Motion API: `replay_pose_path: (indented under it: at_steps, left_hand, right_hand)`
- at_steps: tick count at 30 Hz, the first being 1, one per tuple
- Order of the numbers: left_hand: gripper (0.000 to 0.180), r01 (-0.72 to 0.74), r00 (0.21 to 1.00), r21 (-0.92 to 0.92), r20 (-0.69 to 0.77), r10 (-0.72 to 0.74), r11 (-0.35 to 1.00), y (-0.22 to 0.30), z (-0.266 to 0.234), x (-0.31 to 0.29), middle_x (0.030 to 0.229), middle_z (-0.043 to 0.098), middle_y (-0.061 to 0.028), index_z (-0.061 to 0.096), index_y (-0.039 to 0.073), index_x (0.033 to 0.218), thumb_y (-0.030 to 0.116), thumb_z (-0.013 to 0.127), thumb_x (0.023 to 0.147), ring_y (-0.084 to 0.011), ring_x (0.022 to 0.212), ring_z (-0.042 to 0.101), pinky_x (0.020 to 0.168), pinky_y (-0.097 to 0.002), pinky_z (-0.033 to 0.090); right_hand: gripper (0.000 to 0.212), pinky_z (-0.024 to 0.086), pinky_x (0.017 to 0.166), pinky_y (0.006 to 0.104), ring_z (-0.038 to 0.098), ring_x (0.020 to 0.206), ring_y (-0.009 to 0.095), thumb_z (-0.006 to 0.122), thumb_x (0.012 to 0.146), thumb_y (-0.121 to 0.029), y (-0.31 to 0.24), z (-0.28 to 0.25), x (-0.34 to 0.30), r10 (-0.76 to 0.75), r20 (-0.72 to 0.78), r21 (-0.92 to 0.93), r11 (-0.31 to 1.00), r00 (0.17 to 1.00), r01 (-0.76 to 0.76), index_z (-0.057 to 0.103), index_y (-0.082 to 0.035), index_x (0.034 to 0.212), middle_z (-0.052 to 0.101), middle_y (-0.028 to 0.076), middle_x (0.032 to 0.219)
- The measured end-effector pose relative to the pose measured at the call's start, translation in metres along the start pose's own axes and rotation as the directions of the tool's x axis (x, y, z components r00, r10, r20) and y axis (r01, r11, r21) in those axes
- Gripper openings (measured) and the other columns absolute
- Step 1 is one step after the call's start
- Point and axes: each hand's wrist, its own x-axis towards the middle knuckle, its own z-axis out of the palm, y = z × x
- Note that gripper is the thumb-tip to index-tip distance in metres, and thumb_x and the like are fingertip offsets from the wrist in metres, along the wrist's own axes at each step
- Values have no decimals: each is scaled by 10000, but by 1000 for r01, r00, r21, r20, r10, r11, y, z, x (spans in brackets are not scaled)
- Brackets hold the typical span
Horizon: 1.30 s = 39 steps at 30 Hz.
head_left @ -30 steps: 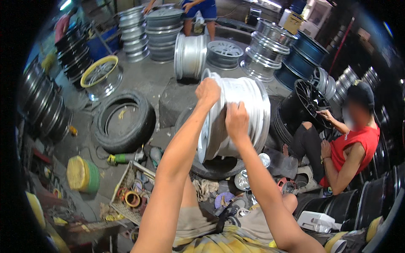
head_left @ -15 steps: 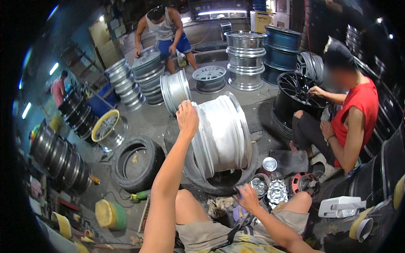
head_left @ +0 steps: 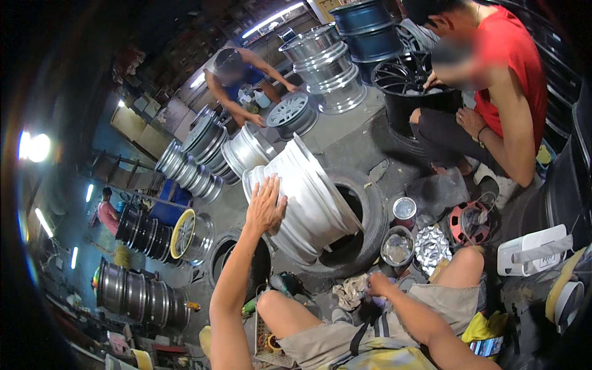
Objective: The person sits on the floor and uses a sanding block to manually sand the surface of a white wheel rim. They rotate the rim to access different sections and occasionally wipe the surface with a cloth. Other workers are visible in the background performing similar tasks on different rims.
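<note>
A bare silver wheel rim leans tilted on a black tire in front of my knees. My left hand lies on the rim's left side, its fingers stretched out over the metal. Over my lap, my right hand is closed; what its fingers hold, if anything, is hidden. Just beside it is a crumpled beige rag. To the right of the tire stand a bucket with murky contents and a can. A crinkled silver foil-like piece lies next to the bucket.
At right a person in red sits working at a black wheel. Farther back another person bends over a grey wheel. Rim stacks stand behind. A red reel-like object and a white box lie at right.
My view has tilted and shifted. My left hand has gone from the rim's upper edge to flat on its side. My right hand has closed near the rag. The far person now bends over the grey wheel.
</note>
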Motion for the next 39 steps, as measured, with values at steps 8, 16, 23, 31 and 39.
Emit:
replay_pose_path:
  at_steps: [8, 16, 23, 31, 39]
  left_hand:
    - [770, -27, 999, 98, -19, 29, 995, 49, 3, -55, 1675, 279, -260, 369, -38, 1574, 496, 521, 1040, -414, 1572, 232, 1276, -567, 164]
    - [603, -42, 991, 85, -124, 53, 995, 81, -1, -71, 1659, 294, -266, 506, -17, 1476, 370, 611, 1025, -462, 1550, 246, 1254, -575, 234]
    - [205, -172, 973, -430, 64, 220, 886, 171, 48, -139, 1006, 697, -162, 645, 40, 922, 242, 669, 947, -352, 1004, 688, 870, -482, 552]
    - [647, 234, 778, -207, 626, -55, 950, 250, 254, -243, 1338, 576, -173, 432, 211, 1487, 252, 709, 904, -352, 999, 740, 768, -458, 611]
    - [404, 393, 718, -257, 686, -119, 883, 292, 338, -285, 1258, 625, -130, 639, 161, 1314, 196, 689, 915, -340, 935, 754, 738, -432, 627]
  right_hand:
    - [495, 531, 1027, 488, 640, 1217, 417, 845, 742, -282, -26, -25, -13, 121, 140, 109, 985, 983, -137, 742, -38, 1161, 649, 260, 1299]
    - [468, 531, 1032, 500, 657, 1187, 420, 837, 751, -314, -20, -20, -11, 177, 129, 86, 978, 976, -189, 754, -35, 1118, 690, 257, 1206]
    - [443, 559, 990, 473, 679, 1158, 394, 834, 762, -340, -26, -28, -21, 209, 203, -14, 978, 957, -210, 771, -44, 1086, 700, 247, 1219]
    - [380, 549, 986, 483, 700, 1098, 407, 787, 726, -286, -10, -13, -32, 163, 195, 83, 980, 967, -182, 816, -120, 1067, 741, 236, 1133]
    - [396, 547, 992, 475, 699, 1105, 410, 805, 743, -331, 19, 4, -45, 130, 271, 11, 990, 954, -138, 810, -158, 1099, 745, 228, 1129]
